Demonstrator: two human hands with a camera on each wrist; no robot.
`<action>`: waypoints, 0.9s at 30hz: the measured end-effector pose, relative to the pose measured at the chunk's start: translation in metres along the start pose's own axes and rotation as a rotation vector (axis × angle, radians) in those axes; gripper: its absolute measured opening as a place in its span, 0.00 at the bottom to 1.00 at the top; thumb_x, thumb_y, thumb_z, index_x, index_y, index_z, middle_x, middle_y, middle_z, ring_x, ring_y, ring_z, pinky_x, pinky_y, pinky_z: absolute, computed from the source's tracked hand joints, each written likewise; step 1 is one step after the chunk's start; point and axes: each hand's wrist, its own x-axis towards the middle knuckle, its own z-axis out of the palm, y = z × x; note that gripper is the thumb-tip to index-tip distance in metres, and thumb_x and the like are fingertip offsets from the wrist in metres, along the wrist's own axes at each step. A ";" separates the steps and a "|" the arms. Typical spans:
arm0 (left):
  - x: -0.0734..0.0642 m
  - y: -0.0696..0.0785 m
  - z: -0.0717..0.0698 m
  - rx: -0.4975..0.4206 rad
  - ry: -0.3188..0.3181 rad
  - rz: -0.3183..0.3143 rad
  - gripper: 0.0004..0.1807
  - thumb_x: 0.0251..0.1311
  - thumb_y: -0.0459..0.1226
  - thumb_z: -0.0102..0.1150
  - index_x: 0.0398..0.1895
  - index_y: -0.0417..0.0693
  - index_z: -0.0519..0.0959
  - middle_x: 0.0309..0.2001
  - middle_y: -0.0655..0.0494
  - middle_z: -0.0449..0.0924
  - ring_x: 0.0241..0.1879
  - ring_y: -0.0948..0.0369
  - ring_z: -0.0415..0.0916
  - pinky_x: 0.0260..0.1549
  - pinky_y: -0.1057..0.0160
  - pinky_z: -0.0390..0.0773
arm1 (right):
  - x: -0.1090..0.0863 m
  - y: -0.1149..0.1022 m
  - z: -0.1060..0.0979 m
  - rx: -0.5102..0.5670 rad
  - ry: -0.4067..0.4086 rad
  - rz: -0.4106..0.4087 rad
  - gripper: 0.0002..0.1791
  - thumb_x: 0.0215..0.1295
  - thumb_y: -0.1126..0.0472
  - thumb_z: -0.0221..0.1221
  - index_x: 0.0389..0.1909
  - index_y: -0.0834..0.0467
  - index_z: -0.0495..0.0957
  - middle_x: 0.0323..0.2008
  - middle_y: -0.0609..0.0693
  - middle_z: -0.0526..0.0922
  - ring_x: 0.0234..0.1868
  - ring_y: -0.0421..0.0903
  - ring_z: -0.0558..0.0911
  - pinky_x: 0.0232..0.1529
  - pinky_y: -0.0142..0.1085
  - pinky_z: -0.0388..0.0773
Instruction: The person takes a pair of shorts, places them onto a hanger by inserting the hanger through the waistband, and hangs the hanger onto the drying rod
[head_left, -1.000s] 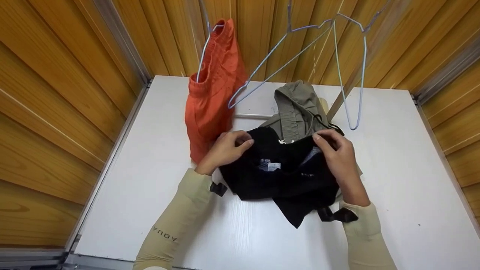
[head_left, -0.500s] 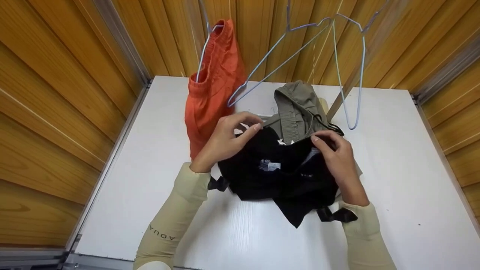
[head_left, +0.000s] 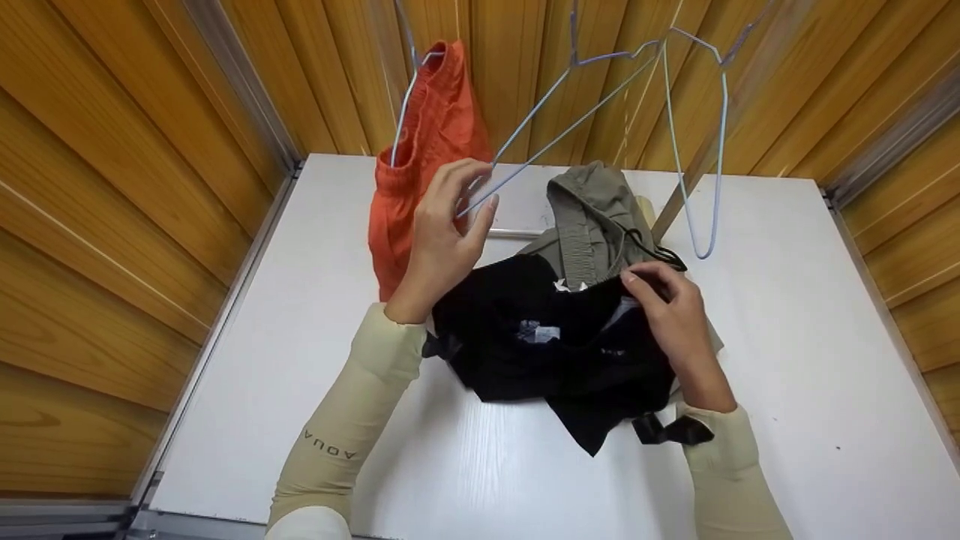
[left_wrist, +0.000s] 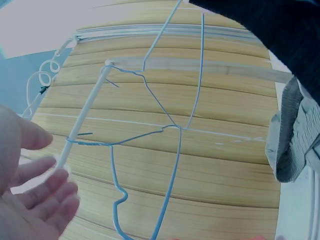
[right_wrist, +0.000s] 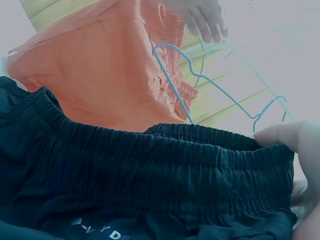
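Note:
Black shorts (head_left: 510, 367) with an elastic waistband (right_wrist: 165, 170) and a pale inner label (head_left: 547, 333) are spread above the table. My right hand (head_left: 675, 319) pinches the right side of that waistband between thumb and fingers. Raised in front of the orange shorts (head_left: 454, 105), my left hand (head_left: 442, 232) has its fingers apart around the lower left end of a blue wire hanger (head_left: 532, 112). In the left wrist view the left hand (left_wrist: 37, 200) is spread and holds nothing. Grey-green shorts (head_left: 592, 191) lie behind and partly under the black pair.
The orange shorts hang on another wire hanger (head_left: 406, 105) at the left. A further hanger (head_left: 724, 127) hangs at the right. A pale rod (left_wrist: 86, 112) carries hangers. Wood-panelled walls (head_left: 112, 187) enclose the white table (head_left: 247, 390).
My left hand has let go of the black shorts' left side and moved up and away to the hanger's lower end. The right hand stays in place on the waistband.

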 end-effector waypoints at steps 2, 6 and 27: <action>0.003 -0.004 0.001 0.033 0.002 -0.022 0.19 0.62 0.35 0.59 0.55 0.40 0.76 0.55 0.47 0.76 0.54 0.59 0.74 0.59 0.65 0.72 | 0.000 0.000 0.000 0.002 -0.006 -0.006 0.12 0.67 0.52 0.59 0.43 0.55 0.81 0.41 0.42 0.82 0.44 0.32 0.78 0.49 0.21 0.70; 0.008 -0.013 0.002 0.089 -0.023 -0.089 0.21 0.62 0.36 0.58 0.59 0.41 0.74 0.59 0.47 0.74 0.59 0.58 0.72 0.64 0.64 0.67 | 0.000 -0.001 0.000 0.010 -0.018 -0.018 0.14 0.68 0.52 0.58 0.45 0.58 0.80 0.39 0.38 0.82 0.44 0.33 0.79 0.48 0.22 0.71; 0.019 -0.046 0.017 0.160 -0.156 -0.268 0.16 0.64 0.37 0.57 0.53 0.40 0.78 0.57 0.47 0.77 0.57 0.56 0.73 0.62 0.60 0.68 | -0.002 0.000 -0.003 -0.010 -0.030 -0.013 0.15 0.68 0.52 0.58 0.46 0.59 0.81 0.44 0.46 0.83 0.45 0.32 0.79 0.49 0.21 0.70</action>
